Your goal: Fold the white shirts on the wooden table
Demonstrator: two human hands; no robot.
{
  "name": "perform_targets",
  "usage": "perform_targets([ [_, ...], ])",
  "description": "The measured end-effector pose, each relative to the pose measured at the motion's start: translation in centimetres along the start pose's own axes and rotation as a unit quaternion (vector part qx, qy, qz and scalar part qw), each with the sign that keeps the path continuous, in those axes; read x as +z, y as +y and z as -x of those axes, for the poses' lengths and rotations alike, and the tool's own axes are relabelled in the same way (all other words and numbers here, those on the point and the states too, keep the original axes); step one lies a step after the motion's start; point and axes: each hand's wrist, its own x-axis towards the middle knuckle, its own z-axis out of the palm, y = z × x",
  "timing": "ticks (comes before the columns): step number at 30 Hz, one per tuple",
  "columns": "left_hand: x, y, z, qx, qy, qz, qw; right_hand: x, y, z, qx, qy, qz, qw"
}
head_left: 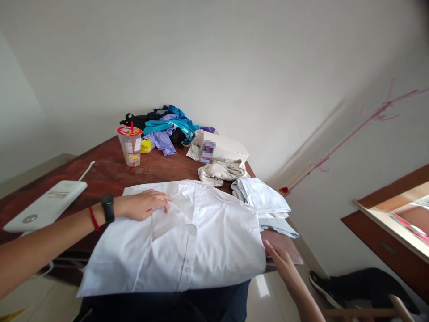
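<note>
At the near edge of the reddish-brown wooden table [161,166], the unclenched left hand [147,205] is resting on a white, buttoned fabric shirt [217,241], whose overhang could pull it off if unsupported; near the table's right corner, the right hand [280,259] is bordering the shirt, its grip indiscernible.

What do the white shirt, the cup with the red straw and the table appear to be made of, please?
Shirt: woven cloth, perhaps cotton or a blend, matte, judging by its soft creases.
Cup: probably clear, smooth plastic, since the straw shows through its wall.
Table: looks like wood or veneer, reddish-brown with a slight sheen where light catches it.
</note>
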Motion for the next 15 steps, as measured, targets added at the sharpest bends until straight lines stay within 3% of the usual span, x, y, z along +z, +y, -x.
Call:
perform_targets([
  [2, -0.5, -0.5, 0.1, -0.005, -0.043, 0.015, 0.999, 0.5, -0.5, 0.7, 0.017, -0.028, -0.053, 0.998],
  [4, -0.8, -0.7, 0.2, -0.009, -0.05, 0.011, 0.999, 1.1, -0.6, 1.2, 0.008, -0.059, -0.114, 0.992],
  [7, -0.7, -0.8, 0.2, -0.023, -0.023, -0.016, 0.999, 1.8, -0.4, 1.5, -0.026, -0.081, -0.147, 0.985],
  [11, -0.3, -1.0, 0.1, -0.02, 0.01, -0.037, 0.999, 1.7, -0.2, 1.5, -0.087, -0.086, -0.107, 0.987],
  [15, -0.5, -1.6, -0.6, 0.001, 0.061, 0.009, 0.998, 1.5, 0.0, 1.6, -0.106, -0.085, -0.071, 0.988],
])
